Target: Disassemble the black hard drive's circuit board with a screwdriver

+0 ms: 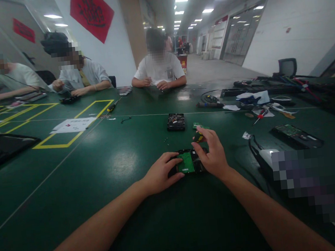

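Your work on the black rectangular case with a bright green circuit board appears partway along. The green circuit board [186,162] lies in the black rectangular case [199,165], covering its left part; whether any fastener remains is too small to tell. A few tiny pale bits [166,142] lie loose on the dark green tabletop [125,208], and a separate small green board [196,125] lies just beyond your right hand. A second black rectangular case [176,122] sits farther off, apart from both hands. What is left, in judgement, is the remaining work on the board under your hands.

The case lies flat between your hands — your left hand [162,173] holds its left end, fingers parted, thumb at the near edge. Your right hand [213,152] pinches the black-and-yellow screwdriver handle [198,137] above the right part; whether the tip touches cannot be told.
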Demonstrator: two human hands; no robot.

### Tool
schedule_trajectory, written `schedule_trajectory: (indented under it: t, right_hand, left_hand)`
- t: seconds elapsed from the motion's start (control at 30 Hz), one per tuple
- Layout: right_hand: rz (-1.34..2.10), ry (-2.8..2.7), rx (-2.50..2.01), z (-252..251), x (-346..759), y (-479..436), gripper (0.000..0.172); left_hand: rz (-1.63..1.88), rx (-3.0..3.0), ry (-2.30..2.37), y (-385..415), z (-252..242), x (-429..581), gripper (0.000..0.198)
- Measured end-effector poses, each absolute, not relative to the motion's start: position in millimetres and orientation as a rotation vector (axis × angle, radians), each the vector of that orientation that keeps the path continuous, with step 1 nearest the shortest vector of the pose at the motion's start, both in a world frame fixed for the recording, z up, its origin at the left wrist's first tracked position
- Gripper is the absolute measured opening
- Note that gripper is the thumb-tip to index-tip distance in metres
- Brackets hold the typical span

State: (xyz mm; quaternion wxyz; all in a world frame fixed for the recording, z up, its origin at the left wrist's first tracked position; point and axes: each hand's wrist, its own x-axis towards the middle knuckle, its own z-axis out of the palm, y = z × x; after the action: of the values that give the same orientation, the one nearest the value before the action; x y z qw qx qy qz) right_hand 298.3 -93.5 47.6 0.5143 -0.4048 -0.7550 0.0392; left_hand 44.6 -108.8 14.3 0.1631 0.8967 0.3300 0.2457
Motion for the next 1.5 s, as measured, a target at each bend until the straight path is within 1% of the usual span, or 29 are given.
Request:
schedule_trajectory:
  t: [0.07, 0.27, 0.53, 0.67, 0.9, 1.07, 1.33, 1.5]
  right_hand:
    - [0.096, -1.819, -0.982, 48, 298, -94, 0.06]
    - [0.198, -1.811, -0.985, 45, 298, -95, 0.064]
    - [0.061, -1.8, -0.995, 47, 299, -92, 0.059]
    - [0.002, -1.78, -1.016, 48, 300, -92, 0.053]
    - [0.123, -1.782, -1.021, 41, 299, -93, 0.062]
    - [0.142, -1.747, -1.037, 37, 299, -91, 0.063]
    - [-0.048, -1.722, -1.037, 42, 298, -92, 0.054]
    - [-0.012, -1.728, -1.0, 42, 297, -92, 0.051]
  left_hand:
    - [0.708, 2.551, 0.942, -109, 15, 45, 0.051]
    - [0.682, 2.557, 0.949, -108, 14, 45, 0.052]
    - [0.685, 2.558, 0.944, -108, 13, 44, 0.052]
    - [0.696, 2.55, 0.944, -109, 16, 44, 0.051]
    - [0.688, 2.552, 0.947, -110, 15, 44, 0.051]
    - [0.695, 2.55, 0.94, -108, 13, 44, 0.052]
    - [0.692, 2.557, 0.945, -108, 12, 44, 0.053]
    - [0.705, 2.554, 0.939, -107, 9, 43, 0.053]
